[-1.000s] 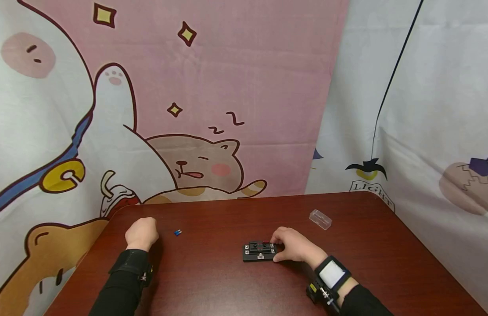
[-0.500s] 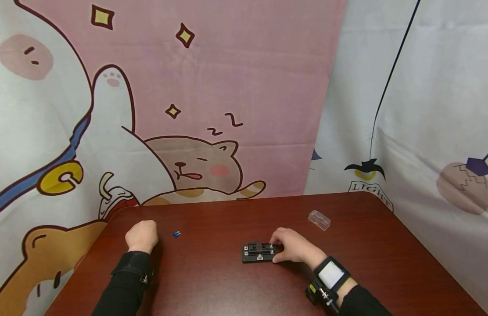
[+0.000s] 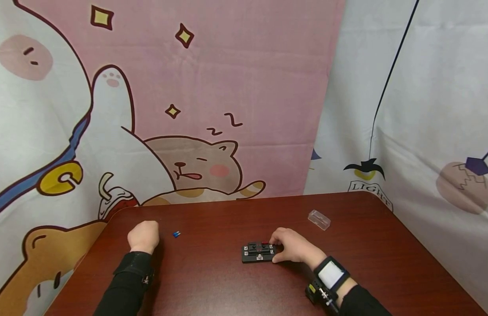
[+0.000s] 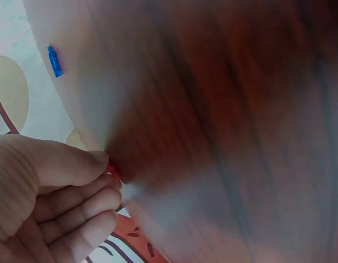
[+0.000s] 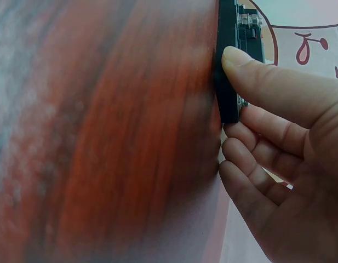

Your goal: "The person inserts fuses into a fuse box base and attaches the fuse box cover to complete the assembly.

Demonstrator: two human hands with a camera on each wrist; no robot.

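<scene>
Slightly rightward, the left hand [image 3: 143, 237] has shifted toward the small blue piece [image 3: 176, 234] on the table since half a second ago; the right hand [image 3: 294, 245] and the black terminal block [image 3: 256, 253] stay put. Left thumb and forefinger pinch a tiny red piece [image 4: 114, 171], mostly hidden by the fingertips, and the other fingers curl in. Right thumb and fingers grip the right end of the block, thumb on its near side, fingers behind; it lies flat, metal screw terminals up, near the middle of the table. Beyond the right hand lies a clear plastic case [image 3: 319, 220].

Reddish-brown and wood-grained, the table [image 3: 212, 281] has a glossy top and rounded far corners. Behind it hangs a pink cloth [image 3: 263, 87] printed with cartoon animals; a white cloth [image 3: 433, 96] at the right bears "LIGHT".
</scene>
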